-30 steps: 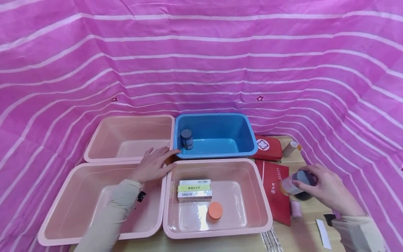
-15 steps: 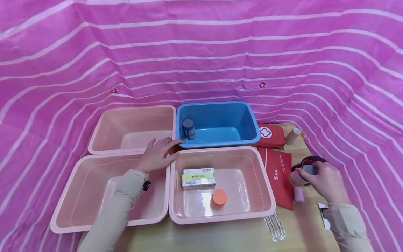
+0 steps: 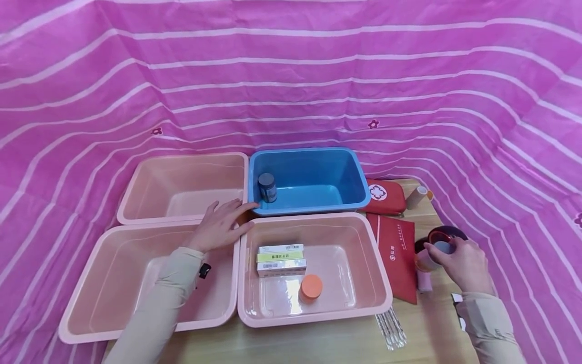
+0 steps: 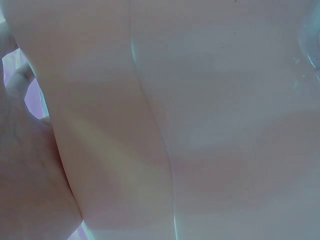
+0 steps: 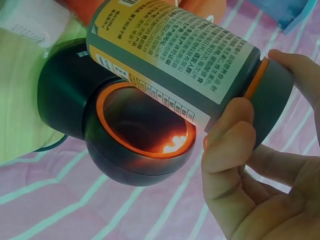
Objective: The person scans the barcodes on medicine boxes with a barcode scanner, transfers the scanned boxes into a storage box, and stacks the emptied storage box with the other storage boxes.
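Observation:
My right hand grips a pill bottle by its dark cap, thumb and fingers around it. The bottle lies tilted, its grey-and-yellow printed label close over a black barcode scanner. On the scanner's round face an orange-red ring is lit. My left hand rests where the bin rims meet, fingers spread, one fingertip on the blue bin. In the left wrist view, part of the left hand shows beside a pink bin wall.
The near right pink bin holds small boxes and an orange-capped bottle. A dark bottle stands in the blue bin. Right of the bins lie a red pouch, a red packet, a roll and foil strips.
The right hand has moved the bottle slightly and turned it over the scanner, whose ring now shows red. The left hand stays on the rims. The head view has shifted a little.

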Demonstrator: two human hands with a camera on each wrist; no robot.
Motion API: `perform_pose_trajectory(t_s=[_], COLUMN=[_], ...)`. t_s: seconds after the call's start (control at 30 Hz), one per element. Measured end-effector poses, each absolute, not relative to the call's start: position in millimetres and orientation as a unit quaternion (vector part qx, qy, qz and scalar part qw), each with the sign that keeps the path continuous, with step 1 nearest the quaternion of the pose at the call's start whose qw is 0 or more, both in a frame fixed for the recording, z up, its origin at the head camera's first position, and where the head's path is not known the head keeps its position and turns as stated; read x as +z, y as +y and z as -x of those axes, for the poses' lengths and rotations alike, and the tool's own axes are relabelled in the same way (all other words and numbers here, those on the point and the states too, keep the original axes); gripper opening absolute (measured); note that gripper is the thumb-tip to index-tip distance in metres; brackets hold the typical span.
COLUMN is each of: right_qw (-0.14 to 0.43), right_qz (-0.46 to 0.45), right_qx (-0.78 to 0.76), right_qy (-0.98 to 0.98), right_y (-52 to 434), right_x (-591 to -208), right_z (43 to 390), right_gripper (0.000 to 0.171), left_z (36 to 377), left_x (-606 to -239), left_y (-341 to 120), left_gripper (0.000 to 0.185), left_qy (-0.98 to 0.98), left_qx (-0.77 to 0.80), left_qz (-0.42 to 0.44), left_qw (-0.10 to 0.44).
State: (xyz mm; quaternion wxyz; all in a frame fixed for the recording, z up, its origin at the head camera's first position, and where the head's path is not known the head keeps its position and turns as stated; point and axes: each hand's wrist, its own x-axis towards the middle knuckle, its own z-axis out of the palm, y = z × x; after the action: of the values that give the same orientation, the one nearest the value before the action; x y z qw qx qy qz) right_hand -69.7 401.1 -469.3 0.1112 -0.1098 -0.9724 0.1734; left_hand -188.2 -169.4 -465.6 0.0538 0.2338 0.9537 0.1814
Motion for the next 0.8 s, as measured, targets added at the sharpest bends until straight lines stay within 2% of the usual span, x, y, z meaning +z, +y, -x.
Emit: perform_pose_trajectory(t_s=[0.33,0.53,0.8], right_qw=[0.088,0.109,0.095], right_qz=[0.119,0.035,-0.044], right_qx=[0.177,0.168,0.192], right_qy=[-0.973,-0.979,-0.976], right_y=[402.8,404.5,407.8], right_x=[-470.3,-469.9,-470.0], right_z=[69.2,67.9,62.2], right_gripper=[0.057,0.048,0.052], left_z=[188.3,190.5,186.6], left_x=[-465.2,-463.8,-464.8], left_y=[-168.6,-167.6,-168.4], left_gripper=[0.06,0.06,0.06], left_qy=[0.952,0.951,0.951], left_qx=[0.19,0.195,0.197], left_qz=[-0.23,-0.235,-0.231], left_qw=[0.064,0.053,0.056])
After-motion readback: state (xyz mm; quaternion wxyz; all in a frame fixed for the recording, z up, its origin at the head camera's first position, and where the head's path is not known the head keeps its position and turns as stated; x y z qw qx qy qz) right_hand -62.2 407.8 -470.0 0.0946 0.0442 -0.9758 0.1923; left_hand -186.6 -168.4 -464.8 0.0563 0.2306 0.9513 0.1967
